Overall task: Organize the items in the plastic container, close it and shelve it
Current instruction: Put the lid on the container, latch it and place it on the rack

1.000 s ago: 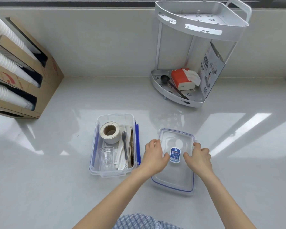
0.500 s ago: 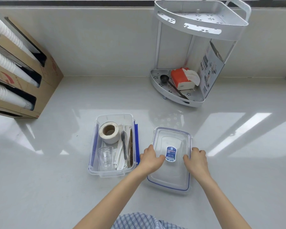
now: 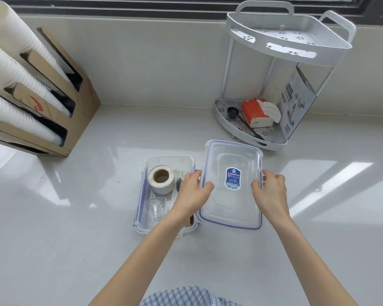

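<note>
White glossy counter (image 3: 80,228) below window; corner rack (image 3: 274,142) behind.

The clear rectangular plastic lid (image 3: 232,184) between the hands has a blue rim seal and a blue oval label; the clear plastic container (image 3: 164,195) left of the left hand (image 3: 192,193) has blue clips. Inside it lie a white tape roll (image 3: 161,178) with brown core. Beyond the right hand (image 3: 270,193), a white perforated metal rack (image 3: 285,40) holds an orange-and-white tissue pack (image 3: 255,115).

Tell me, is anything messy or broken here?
Nothing looks spilled or broken. The lid is simply off, held by the left hand and right hand beside the open container, whose tape roll and clear cup sit neatly inside.
</note>
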`<state>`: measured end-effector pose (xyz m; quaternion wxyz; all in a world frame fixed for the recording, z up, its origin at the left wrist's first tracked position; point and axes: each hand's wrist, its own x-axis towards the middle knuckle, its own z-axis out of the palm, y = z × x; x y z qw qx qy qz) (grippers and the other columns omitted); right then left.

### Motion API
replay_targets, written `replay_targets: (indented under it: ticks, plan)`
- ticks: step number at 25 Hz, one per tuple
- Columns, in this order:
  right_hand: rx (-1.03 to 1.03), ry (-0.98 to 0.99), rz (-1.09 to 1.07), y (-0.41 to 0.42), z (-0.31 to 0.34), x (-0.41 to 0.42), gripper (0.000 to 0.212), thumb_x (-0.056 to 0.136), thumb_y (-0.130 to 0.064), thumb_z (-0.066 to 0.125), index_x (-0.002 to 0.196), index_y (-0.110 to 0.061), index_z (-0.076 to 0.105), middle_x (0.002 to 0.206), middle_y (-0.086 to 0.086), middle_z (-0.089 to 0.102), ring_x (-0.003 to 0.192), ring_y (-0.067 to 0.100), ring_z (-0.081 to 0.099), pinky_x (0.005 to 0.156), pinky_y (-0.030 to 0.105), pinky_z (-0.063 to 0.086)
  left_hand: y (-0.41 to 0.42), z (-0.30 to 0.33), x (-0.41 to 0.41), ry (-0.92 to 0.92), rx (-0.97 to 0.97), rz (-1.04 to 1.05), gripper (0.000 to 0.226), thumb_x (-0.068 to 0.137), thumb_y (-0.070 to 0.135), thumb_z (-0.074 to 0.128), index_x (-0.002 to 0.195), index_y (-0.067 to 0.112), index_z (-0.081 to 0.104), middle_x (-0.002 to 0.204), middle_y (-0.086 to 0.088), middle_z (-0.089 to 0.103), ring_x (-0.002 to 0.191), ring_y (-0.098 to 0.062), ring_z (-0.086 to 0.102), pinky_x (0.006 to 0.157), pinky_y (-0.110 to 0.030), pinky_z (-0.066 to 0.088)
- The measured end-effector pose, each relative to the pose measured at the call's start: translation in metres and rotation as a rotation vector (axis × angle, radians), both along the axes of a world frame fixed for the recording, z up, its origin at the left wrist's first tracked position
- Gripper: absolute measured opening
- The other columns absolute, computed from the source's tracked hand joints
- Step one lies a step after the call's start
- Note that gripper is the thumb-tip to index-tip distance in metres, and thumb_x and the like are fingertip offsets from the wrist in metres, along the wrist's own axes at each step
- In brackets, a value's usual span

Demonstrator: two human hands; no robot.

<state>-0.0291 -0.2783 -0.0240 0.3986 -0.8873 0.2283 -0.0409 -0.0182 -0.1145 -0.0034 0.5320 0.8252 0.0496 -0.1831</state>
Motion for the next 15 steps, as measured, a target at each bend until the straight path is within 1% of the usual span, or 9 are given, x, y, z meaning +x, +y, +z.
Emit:
replay_targets:
  ticks: [4,6,7,8,10,11,13,14,15]
  plan:
    - [0.050,-0.047,0.076,0.038,0.002,0.010,0.038,0.092,-0.011,0.043,0.128,-0.001,0.046,0.129,0.018,0.041,0.116,0.030,0.048,0.097,0.028,0.033,0.039,-0.001,0.001,-0.023,-0.012,0.113,0.039,0.090,0.014,0.043,0.128,0.012,0.044,0.139,-0.007,0.041,0.112,-0.015,0.046,0.102,-0.029,0.033]
    - [0.067,-0.057,0.127,0.057,-0.001,0.013,0.040,0.093,-0.013,0.044,0.131,-0.002,0.044,0.128,0.015,0.042,0.113,0.026,0.050,0.094,0.022,0.031,0.059,-0.004,0.003,-0.057,-0.008,0.164,0.026,0.088,0.012,0.044,0.110,0.018,0.056,0.126,-0.006,0.053,0.108,-0.018,0.049,0.096,-0.029,0.040]
    - [0.074,-0.058,0.149,0.065,-0.003,0.014,0.041,0.093,-0.013,0.044,0.132,-0.003,0.044,0.127,0.014,0.043,0.109,0.022,0.051,0.092,0.020,0.031,0.068,-0.005,0.003,-0.071,-0.005,0.184,0.021,0.087,0.010,0.044,0.097,0.021,0.059,0.113,-0.003,0.057,0.101,-0.017,0.050,0.087,-0.026,0.041]
    - [0.086,-0.055,0.171,0.073,-0.004,0.015,0.041,0.093,-0.013,0.044,0.132,-0.004,0.044,0.127,0.013,0.044,0.107,0.020,0.051,0.091,0.021,0.033,0.077,-0.006,0.002,-0.083,0.002,0.207,0.021,0.087,0.009,0.044,0.093,0.023,0.059,0.105,-0.001,0.055,0.098,-0.016,0.049,0.082,-0.024,0.040]
    - [0.108,-0.046,0.216,0.088,-0.008,0.015,0.040,0.092,-0.012,0.045,0.131,-0.004,0.046,0.125,0.013,0.046,0.110,0.021,0.052,0.096,0.028,0.041,0.095,-0.012,0.001,-0.077,0.018,0.266,0.020,0.087,0.010,0.045,0.090,0.025,0.058,0.109,-0.003,0.051,0.101,-0.018,0.050,0.085,-0.026,0.039]
    - [0.111,-0.039,0.241,0.095,-0.010,0.015,0.040,0.092,-0.012,0.046,0.131,-0.004,0.047,0.122,0.011,0.046,0.112,0.022,0.052,0.099,0.031,0.043,0.101,-0.013,0.000,-0.070,0.018,0.281,0.021,0.087,0.010,0.045,0.081,0.028,0.055,0.108,-0.003,0.051,0.101,-0.019,0.050,0.083,-0.028,0.040]
    - [0.109,-0.035,0.278,0.106,-0.014,0.014,0.040,0.090,-0.011,0.048,0.130,-0.006,0.048,0.114,0.006,0.045,0.114,0.023,0.052,0.102,0.037,0.043,0.110,-0.018,-0.002,-0.064,0.026,0.296,0.034,0.087,0.007,0.043,0.065,0.033,0.044,0.092,0.002,0.050,0.093,-0.020,0.048,0.072,-0.027,0.041]
    - [0.108,-0.034,0.285,0.110,-0.016,0.014,0.041,0.090,-0.011,0.049,0.130,-0.006,0.048,0.112,0.004,0.043,0.114,0.023,0.052,0.102,0.038,0.043,0.113,-0.022,-0.002,-0.052,0.036,0.305,0.036,0.087,0.007,0.043,0.063,0.034,0.041,0.087,0.005,0.049,0.093,-0.020,0.048,0.071,-0.027,0.040]
    - [0.109,-0.029,0.284,0.112,-0.018,0.014,0.041,0.089,-0.010,0.049,0.130,-0.006,0.048,0.111,0.003,0.043,0.114,0.023,0.052,0.102,0.038,0.043,0.114,-0.025,-0.001,-0.041,0.046,0.306,0.035,0.086,0.007,0.043,0.064,0.034,0.042,0.089,0.004,0.051,0.098,-0.021,0.049,0.076,-0.030,0.041]
